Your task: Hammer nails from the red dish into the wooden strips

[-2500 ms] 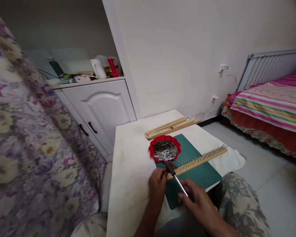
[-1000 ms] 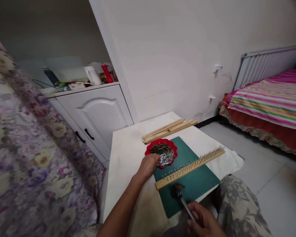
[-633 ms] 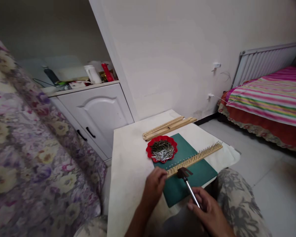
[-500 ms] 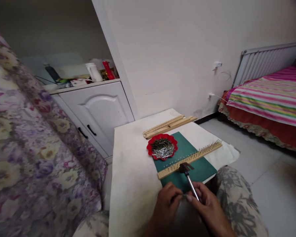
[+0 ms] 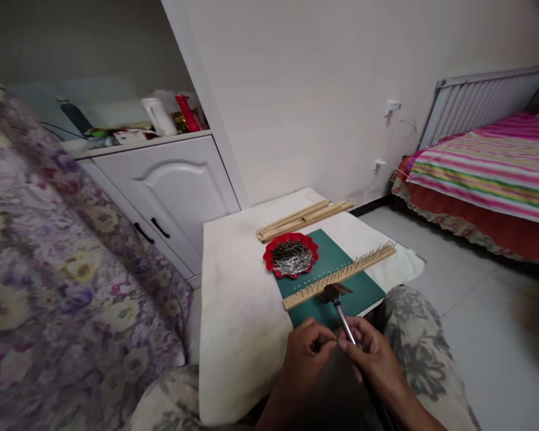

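Note:
My right hand [image 5: 371, 347] is closed around the handle of a claw hammer [image 5: 344, 322], its dark head near the front edge of a wooden strip [image 5: 312, 291]. My left hand [image 5: 309, 347] is pinched, its fingertips almost meeting the right hand's; a thin nail seems to be between them, mostly hidden. Many nails stand upright in a row along the strip, which lies slantwise across a green board [image 5: 326, 251]. Behind it, a red scalloped bowl [image 5: 269, 257] holds a heap of loose nails [image 5: 291, 260].
More wooden strips [image 5: 305, 220] lie at the back of the cloth-covered table [image 5: 233, 299]. A floral curtain [image 5: 72, 287] hangs at the left, before a white cabinet [image 5: 179, 197]. My knees flank the table's near side. A bed [image 5: 489, 173] stands at the right.
The view has shifted slightly, so the table sits higher in the picture. Both hands stay close together below the strip, and the hammer stays in my right hand.

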`<state>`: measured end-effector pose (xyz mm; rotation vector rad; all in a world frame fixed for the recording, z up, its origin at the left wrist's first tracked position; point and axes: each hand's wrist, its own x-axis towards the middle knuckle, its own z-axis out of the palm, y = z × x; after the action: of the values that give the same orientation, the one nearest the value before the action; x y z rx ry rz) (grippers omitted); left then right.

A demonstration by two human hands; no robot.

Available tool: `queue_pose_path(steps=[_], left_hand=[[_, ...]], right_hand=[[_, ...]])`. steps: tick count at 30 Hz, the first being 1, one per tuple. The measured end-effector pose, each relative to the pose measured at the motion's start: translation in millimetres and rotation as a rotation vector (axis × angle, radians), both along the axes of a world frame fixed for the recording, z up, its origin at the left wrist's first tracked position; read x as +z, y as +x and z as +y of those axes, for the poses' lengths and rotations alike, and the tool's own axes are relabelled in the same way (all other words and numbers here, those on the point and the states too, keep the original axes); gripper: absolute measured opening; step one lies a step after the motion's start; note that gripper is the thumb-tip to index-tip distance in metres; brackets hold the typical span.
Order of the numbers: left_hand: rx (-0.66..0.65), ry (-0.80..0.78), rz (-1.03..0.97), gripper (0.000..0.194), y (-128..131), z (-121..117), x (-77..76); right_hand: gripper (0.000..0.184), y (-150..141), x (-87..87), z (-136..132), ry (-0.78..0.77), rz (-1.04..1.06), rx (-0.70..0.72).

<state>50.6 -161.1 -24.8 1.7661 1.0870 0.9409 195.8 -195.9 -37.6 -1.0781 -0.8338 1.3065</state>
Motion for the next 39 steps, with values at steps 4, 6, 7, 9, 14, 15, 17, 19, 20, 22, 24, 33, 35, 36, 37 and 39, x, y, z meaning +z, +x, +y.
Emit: queue_pose_path(steps=[4,6,7,9,14,15,17,19,20,22,24,33,35,36,37,39], left_hand=[[0.053,-0.324,-0.343,0.009,1,0,-11.3],[0.078,-0.401,-0.454,0.01,3,-2,-14.6],[0.094,-0.417,-0.499,0.01,5,-3,-15.5],[0.118,-0.448,-0.583,0.01,10,-6,-17.1],[0.122,-0.411,-0.616,0.011,11,-9,-26.0],[0.131,-0.364,-0.569,0.011,7,-6,-27.3],[0.196,-0.231,-0.429,0.011,-5,3,-26.9],[0.303,-0.074,-0.27,0.012,-18,17,-23.0],[0.341,0.007,-0.205,0.013,-23,25,-20.6],[0.375,0.13,-0.116,0.013,-31,39,-17.5],[0.381,0.203,-0.06,0.012,-33,51,-18.5],[0.386,0.239,0.019,0.014,-29,67,-35.8],[0.382,0.244,0.029,0.015,-30,68,-35.7],[0.379,0.247,0.034,0.015,-30,68,-35.4],[0.376,0.248,0.039,0.015,-30,68,-35.1],[0.371,0.253,0.042,0.015,-29,69,-34.5]], right_hand=[[0.033,-3,-1.1,1,-0.012,0.062,0.002],[0.035,-4,-0.8,2,-0.016,0.076,0.003],[0.035,-4,-0.6,2,-0.017,0.078,0.002],[0.036,-5,0.0,3,-0.017,0.079,0.001],[0.034,-7,1.3,2,-0.018,0.057,-0.004],[0.033,-7,1.1,2,-0.022,0.038,-0.01],[0.032,-6,-0.2,2,-0.031,-0.01,-0.029],[0.032,-5,-2.4,1,-0.037,-0.052,-0.045],[0.031,-4,-3.7,1,-0.037,-0.067,-0.05],[0.03,-3,-5.7,1,-0.036,-0.083,-0.045],[0.029,-4,-6.6,1,-0.036,-0.086,-0.027],[0.03,-6,-0.9,1,-0.046,-0.091,-0.014],[0.031,-6,-1.2,1,-0.047,-0.085,-0.009],[0.031,-6,-1.8,1,-0.047,-0.084,-0.005],[0.031,-6,-2.6,1,-0.046,-0.083,-0.002],[0.03,-6,-4.2,1,-0.042,-0.087,0.005]])
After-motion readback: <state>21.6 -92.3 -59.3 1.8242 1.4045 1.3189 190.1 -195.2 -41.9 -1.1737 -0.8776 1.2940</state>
